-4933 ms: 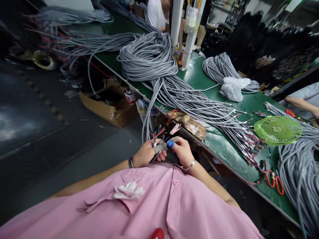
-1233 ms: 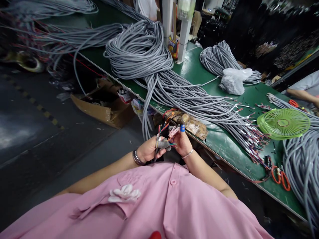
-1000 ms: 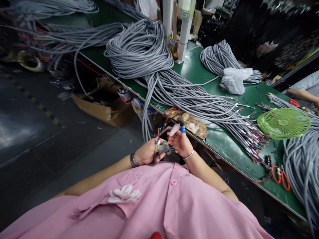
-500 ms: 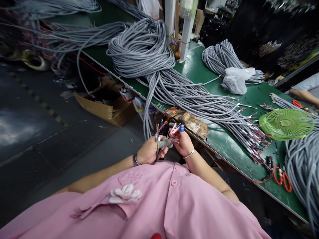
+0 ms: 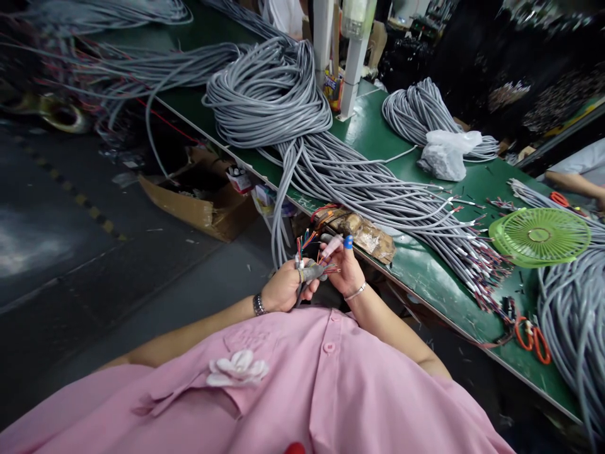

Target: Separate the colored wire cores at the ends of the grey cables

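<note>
My left hand (image 5: pixel 283 287), with a dark bracelet at the wrist, is closed around the ends of grey cables. Thin coloured wires (image 5: pixel 306 241) fan out above its fingers. The left thumb or finger seems to wear a grey covering, though this is hard to make out. Close beside it, my right hand (image 5: pixel 348 272) has a blue cover on the thumb and pinches a small pink-handled tool (image 5: pixel 332 246). That tool is blurred, so its exact kind is unclear. Its tip points toward the wires in my left hand.
A large coil of grey cable (image 5: pixel 269 94) lies on the green table (image 5: pixel 406 252), its stripped ends fanned rightward. Near the edge are a taped wooden block (image 5: pixel 373 239) and orange-handled scissors (image 5: pixel 533 340). A green fan (image 5: pixel 539 236) stands right; a cardboard box (image 5: pixel 203 214) sits below. Another person's arm (image 5: pixel 574 183) shows far right.
The pink-handled tool in my right hand has turned slightly and looks more blurred, its two arms no longer distinct. My left hand stays nearly still with the cables.
</note>
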A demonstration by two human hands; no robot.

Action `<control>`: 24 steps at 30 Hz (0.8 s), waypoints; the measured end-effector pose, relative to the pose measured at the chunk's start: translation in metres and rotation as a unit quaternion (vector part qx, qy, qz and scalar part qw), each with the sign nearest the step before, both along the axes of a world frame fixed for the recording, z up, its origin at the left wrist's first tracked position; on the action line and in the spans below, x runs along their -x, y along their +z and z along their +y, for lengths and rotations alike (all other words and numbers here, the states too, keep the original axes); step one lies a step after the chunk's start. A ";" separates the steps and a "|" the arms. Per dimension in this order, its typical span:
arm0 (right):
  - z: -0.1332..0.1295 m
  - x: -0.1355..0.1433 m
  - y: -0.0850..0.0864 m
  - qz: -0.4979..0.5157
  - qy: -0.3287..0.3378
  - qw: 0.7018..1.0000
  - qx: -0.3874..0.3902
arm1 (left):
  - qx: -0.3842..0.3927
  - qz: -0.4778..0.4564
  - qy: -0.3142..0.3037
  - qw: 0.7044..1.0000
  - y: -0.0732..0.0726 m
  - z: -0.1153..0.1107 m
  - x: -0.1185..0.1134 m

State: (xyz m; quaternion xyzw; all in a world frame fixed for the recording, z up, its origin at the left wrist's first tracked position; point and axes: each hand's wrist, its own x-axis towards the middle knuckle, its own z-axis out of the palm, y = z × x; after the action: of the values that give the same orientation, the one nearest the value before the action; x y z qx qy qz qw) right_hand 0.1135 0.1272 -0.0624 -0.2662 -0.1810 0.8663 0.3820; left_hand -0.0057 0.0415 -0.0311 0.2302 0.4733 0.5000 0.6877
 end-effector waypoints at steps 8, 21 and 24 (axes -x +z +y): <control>-0.002 -0.008 0.008 -0.010 0.040 0.999 -0.028 | 0.003 0.011 -0.006 1.000 0.005 -0.010 0.003; 0.001 -0.004 -0.001 -0.093 -0.019 0.987 -0.128 | 0.004 0.000 0.019 1.000 -0.001 -0.003 0.000; 0.004 0.000 0.000 -0.065 -0.023 0.995 -0.071 | 0.006 0.013 0.022 1.000 0.001 -0.001 -0.002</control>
State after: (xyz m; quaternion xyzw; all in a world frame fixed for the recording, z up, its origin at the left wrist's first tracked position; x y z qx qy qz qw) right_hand 0.1137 0.1314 -0.0621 -0.2983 -0.2607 0.8229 0.4073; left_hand -0.0042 0.0400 -0.0305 0.2220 0.4905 0.5087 0.6718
